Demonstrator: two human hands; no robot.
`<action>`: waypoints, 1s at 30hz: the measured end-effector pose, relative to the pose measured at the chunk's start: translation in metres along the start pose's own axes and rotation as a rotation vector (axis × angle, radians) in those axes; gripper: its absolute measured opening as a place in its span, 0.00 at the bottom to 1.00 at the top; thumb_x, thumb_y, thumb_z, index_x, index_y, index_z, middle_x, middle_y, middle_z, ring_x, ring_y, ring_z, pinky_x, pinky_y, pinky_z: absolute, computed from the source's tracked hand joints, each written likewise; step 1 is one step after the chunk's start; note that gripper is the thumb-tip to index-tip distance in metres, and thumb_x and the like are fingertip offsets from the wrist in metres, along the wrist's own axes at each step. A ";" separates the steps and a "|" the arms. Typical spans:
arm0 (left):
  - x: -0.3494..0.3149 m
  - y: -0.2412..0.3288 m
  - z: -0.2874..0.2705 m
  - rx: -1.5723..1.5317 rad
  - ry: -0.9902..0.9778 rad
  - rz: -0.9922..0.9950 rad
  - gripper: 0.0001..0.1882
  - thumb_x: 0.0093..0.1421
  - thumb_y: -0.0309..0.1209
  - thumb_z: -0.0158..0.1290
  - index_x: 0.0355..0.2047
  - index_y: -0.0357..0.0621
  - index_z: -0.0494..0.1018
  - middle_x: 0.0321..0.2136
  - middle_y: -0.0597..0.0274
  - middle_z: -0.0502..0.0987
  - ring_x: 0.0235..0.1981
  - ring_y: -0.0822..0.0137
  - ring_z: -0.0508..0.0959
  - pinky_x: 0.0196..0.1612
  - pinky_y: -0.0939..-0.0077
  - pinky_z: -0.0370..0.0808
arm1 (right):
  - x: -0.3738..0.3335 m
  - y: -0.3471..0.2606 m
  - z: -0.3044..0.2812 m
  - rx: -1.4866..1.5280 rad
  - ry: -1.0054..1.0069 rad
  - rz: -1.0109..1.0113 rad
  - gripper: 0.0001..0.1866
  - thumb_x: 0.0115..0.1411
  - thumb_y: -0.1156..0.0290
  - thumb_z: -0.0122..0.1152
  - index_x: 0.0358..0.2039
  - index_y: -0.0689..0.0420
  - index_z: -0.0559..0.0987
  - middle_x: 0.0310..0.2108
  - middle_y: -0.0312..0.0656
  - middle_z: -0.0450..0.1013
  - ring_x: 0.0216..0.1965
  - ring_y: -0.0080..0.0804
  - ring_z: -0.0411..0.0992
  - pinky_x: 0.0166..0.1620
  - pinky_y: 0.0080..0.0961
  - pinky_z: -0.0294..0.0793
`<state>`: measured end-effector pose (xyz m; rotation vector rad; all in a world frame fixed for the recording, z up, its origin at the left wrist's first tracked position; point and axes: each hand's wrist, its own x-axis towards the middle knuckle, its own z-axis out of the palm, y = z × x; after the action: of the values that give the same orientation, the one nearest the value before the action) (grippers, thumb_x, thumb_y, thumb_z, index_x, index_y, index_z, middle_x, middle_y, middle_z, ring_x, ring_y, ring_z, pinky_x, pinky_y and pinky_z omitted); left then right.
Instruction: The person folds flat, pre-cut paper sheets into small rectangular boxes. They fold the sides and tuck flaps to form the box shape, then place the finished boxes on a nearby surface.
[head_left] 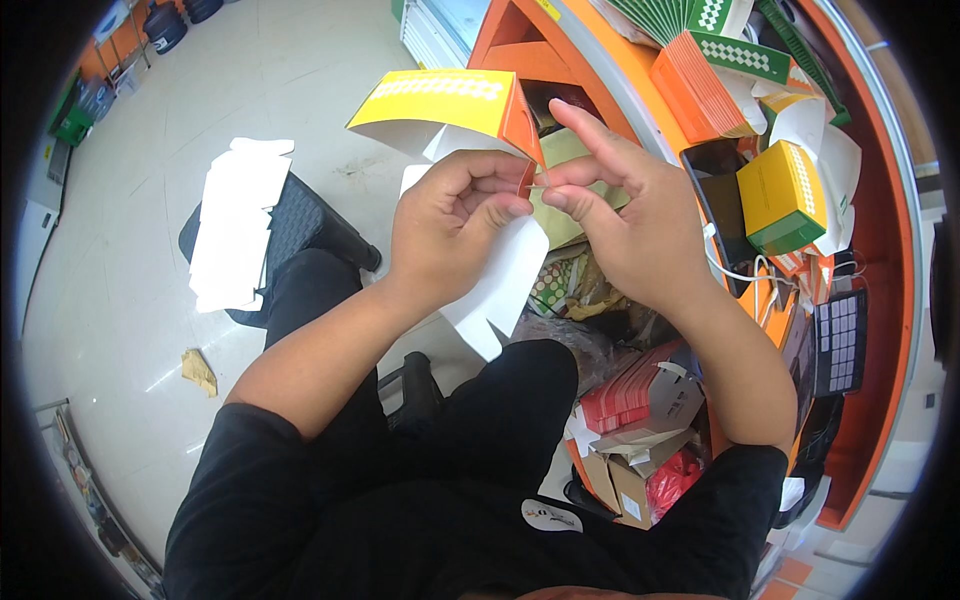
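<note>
A partly folded cardboard carton (440,97), yellow and orange outside and white inside, is held in front of me above my knees. My left hand (450,215) is closed on its orange flap, the thumb bent toward the fingertips. My right hand (630,195) meets it at the same flap, thumb and a finger pinching the edge while the index finger sticks up. A white panel of the carton (500,285) hangs below my left hand. Both hands partly hide the flap where they meet.
On my left, flat white cartons (240,225) lie on a dark stool (320,225). The orange counter at right carries stacked orange cartons (695,85), a yellow and green box (785,197) and a keypad (840,340). An open cardboard box (612,488) with red-edged stacks stands beside my knee.
</note>
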<state>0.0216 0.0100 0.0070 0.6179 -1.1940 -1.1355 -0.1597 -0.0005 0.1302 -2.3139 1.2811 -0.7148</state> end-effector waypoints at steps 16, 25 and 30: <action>0.013 -0.004 -0.009 -0.371 0.069 -0.056 0.19 0.70 0.31 0.61 0.58 0.36 0.73 0.54 0.59 0.81 0.53 0.70 0.81 0.58 0.72 0.78 | -0.015 -0.009 0.010 -0.319 -0.269 -0.300 0.51 0.53 0.90 0.41 0.79 0.63 0.43 0.79 0.54 0.51 0.78 0.52 0.51 0.76 0.52 0.43; 0.033 0.026 -0.049 -1.324 -0.131 -0.743 0.26 0.75 0.42 0.53 0.65 0.38 0.69 0.57 0.50 0.79 0.55 0.54 0.82 0.60 0.57 0.79 | 0.001 0.017 -0.001 -0.371 -0.072 -0.212 0.50 0.58 0.82 0.54 0.80 0.59 0.45 0.77 0.56 0.53 0.79 0.52 0.50 0.76 0.42 0.51; 0.024 0.035 -0.043 -1.249 -0.197 -0.646 0.29 0.74 0.45 0.54 0.67 0.39 0.66 0.60 0.51 0.76 0.59 0.55 0.78 0.62 0.55 0.76 | 0.008 0.017 0.000 -0.219 -0.039 -0.295 0.40 0.64 0.71 0.69 0.73 0.61 0.63 0.67 0.54 0.71 0.67 0.51 0.71 0.68 0.39 0.68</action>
<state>0.0735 -0.0067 0.0335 -0.1232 -0.2201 -2.2078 -0.1673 -0.0155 0.1223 -2.7177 1.0579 -0.6430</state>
